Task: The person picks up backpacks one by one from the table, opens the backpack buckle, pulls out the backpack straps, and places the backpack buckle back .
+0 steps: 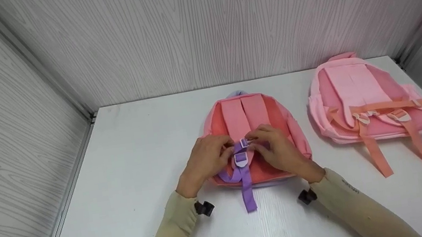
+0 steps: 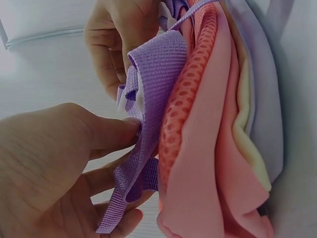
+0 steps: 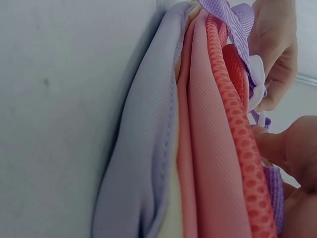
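Observation:
A small pink and coral backpack (image 1: pixel 218 123) lies on the white table with its shoulder straps facing up. Over its middle, my left hand (image 1: pixel 209 156) pinches a purple webbing strap (image 2: pixel 156 74) between thumb and fingers. Opposite it, my right hand (image 1: pixel 275 148) pinches the strap's other side by a small white buckle (image 1: pixel 244 143). Just below the hands sits a second white buckle (image 1: pixel 241 159), with a loose purple strap end (image 1: pixel 248 196) hanging past the bag's bottom edge. Side on, the right wrist view shows the bag's lavender front panel (image 3: pixel 143 124) against the table.
A second, light pink backpack (image 1: pixel 355 86) lies at the right with orange straps (image 1: pixel 377 157) trailing toward the front. The white table (image 1: pixel 139 165) meets a grey wood-grain panel (image 1: pixel 183 35) at the back, and another panel (image 1: pixel 1 123) stands along its left side.

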Action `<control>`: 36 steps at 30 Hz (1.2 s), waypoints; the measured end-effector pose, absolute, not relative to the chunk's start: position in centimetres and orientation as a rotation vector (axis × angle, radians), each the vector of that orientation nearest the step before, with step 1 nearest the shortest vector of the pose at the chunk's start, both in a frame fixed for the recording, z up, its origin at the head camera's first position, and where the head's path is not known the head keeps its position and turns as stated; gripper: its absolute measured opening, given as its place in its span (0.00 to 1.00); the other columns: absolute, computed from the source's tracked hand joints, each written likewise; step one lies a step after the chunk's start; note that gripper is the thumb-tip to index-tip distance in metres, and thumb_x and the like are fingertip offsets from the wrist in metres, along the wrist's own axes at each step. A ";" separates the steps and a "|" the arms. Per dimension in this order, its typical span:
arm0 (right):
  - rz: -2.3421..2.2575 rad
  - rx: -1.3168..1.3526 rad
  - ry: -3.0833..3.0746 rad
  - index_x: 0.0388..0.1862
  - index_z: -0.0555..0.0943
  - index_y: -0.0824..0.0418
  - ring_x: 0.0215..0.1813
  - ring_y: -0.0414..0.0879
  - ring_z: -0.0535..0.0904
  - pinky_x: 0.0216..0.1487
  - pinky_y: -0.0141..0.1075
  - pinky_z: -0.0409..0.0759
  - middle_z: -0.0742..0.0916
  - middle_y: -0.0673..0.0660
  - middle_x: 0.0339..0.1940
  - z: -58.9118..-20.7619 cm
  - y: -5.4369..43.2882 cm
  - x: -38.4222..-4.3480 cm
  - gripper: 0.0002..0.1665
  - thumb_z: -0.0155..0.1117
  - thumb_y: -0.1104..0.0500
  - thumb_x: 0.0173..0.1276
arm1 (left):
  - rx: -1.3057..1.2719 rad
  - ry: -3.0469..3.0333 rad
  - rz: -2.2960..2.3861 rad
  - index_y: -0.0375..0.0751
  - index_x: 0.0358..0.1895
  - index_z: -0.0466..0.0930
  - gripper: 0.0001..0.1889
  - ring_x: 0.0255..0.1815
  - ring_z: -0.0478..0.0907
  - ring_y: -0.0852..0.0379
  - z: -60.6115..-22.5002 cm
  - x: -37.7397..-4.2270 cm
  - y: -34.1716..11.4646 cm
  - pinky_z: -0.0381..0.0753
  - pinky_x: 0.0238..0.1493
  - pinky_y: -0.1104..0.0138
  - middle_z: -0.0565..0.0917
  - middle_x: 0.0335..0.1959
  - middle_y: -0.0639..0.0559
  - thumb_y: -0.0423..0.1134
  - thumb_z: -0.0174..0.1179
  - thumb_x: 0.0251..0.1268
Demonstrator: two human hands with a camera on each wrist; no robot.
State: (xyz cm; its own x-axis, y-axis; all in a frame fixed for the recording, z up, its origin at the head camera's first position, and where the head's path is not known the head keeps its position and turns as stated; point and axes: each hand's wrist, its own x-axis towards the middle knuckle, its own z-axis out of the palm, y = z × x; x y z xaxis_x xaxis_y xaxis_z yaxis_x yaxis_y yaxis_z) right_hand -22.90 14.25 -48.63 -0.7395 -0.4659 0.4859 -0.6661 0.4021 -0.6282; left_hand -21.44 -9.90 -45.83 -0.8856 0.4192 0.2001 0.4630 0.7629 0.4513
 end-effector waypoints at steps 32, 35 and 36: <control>1.404 0.993 -2.361 0.56 0.90 0.60 0.50 0.49 0.87 0.57 0.47 0.88 0.89 0.56 0.46 -48.9 14.4 -23.3 0.15 0.72 0.68 0.72 | -0.679 -2.763 -1.133 0.42 0.52 0.86 0.07 0.45 0.79 0.53 -47.1 -22.1 -9.1 0.80 0.52 0.59 0.86 0.46 0.49 0.37 0.60 0.81; 1.427 0.993 -2.352 0.55 0.89 0.61 0.51 0.51 0.87 0.57 0.50 0.88 0.89 0.57 0.46 -48.9 14.4 -23.3 0.15 0.72 0.68 0.72 | -0.676 -2.758 -1.141 0.42 0.51 0.86 0.07 0.45 0.79 0.53 -47.1 -22.1 -9.0 0.80 0.52 0.60 0.86 0.45 0.49 0.37 0.60 0.81; 1.435 0.991 -2.350 0.55 0.89 0.61 0.51 0.51 0.87 0.58 0.50 0.88 0.89 0.57 0.46 -48.9 14.3 -23.3 0.14 0.72 0.68 0.72 | -0.677 -2.751 -1.142 0.42 0.51 0.86 0.07 0.45 0.79 0.53 -47.1 -22.1 -9.0 0.80 0.52 0.60 0.86 0.45 0.49 0.37 0.60 0.81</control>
